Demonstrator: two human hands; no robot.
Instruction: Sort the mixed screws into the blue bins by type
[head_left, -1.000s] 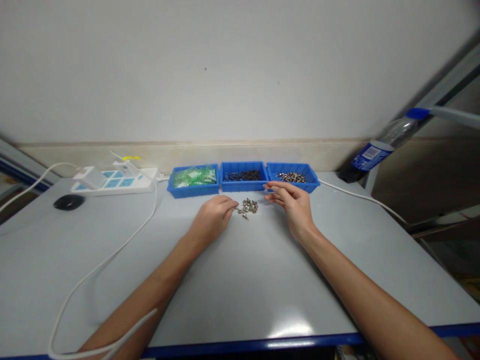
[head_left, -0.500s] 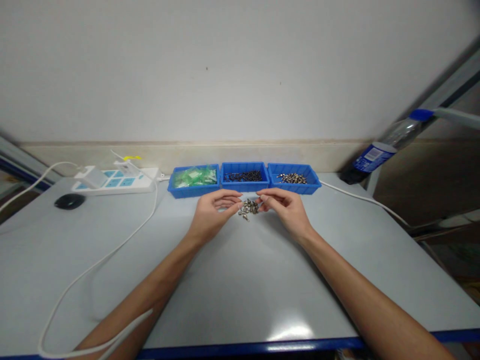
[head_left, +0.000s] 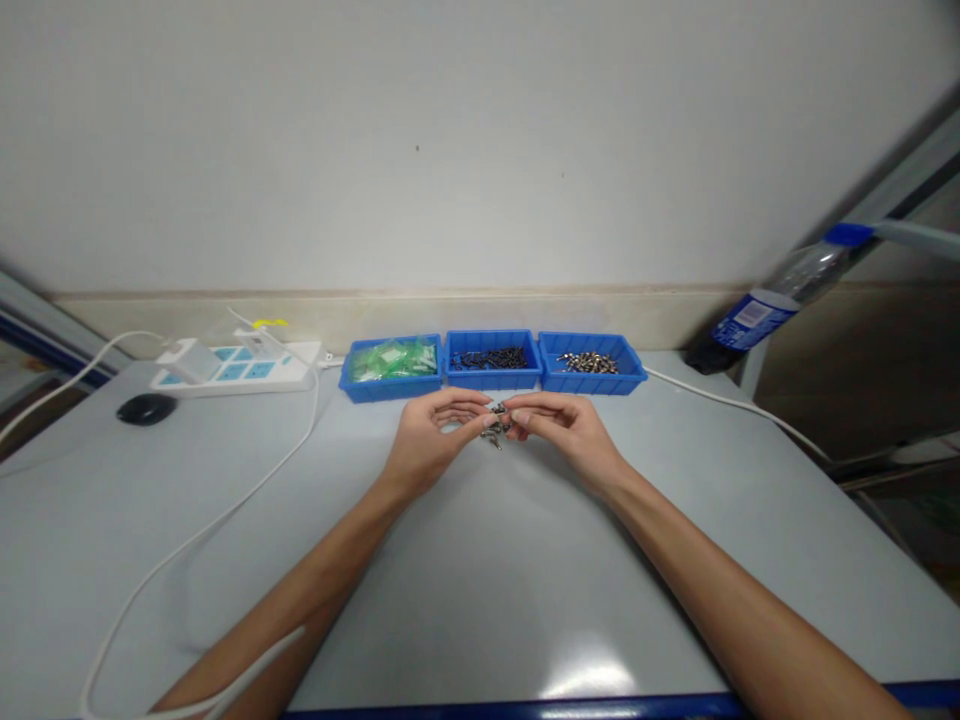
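Note:
A small heap of shiny metal screws [head_left: 492, 434] lies on the grey table, partly hidden by my fingers. My left hand [head_left: 439, 430] curves around its left side, the thumb apart from the stretched fingers. From the right, my right hand [head_left: 566, 425] touches the heap with its fingertips, thumb held a little off the forefinger. Both hands are cupped towards each other with the screws between them. Just behind stand three blue trays: the left tray [head_left: 391, 390] holds green-tinted plastic packets, the middle tray [head_left: 493, 380] dark screws, the right tray [head_left: 592, 383] silvery and brassy metal pieces.
A white power strip [head_left: 300, 378] with plugged-in adapters sits at the back left, near a black computer mouse [head_left: 146, 408]. A white cable [head_left: 225, 515] runs over the table's left side and my left forearm. At the back right leans a bottle [head_left: 757, 312] with a blue cap.
My two hands have come closer together, squeezing the screw heap into a narrower space. The whole view has shifted slightly; the trays have stayed in place.

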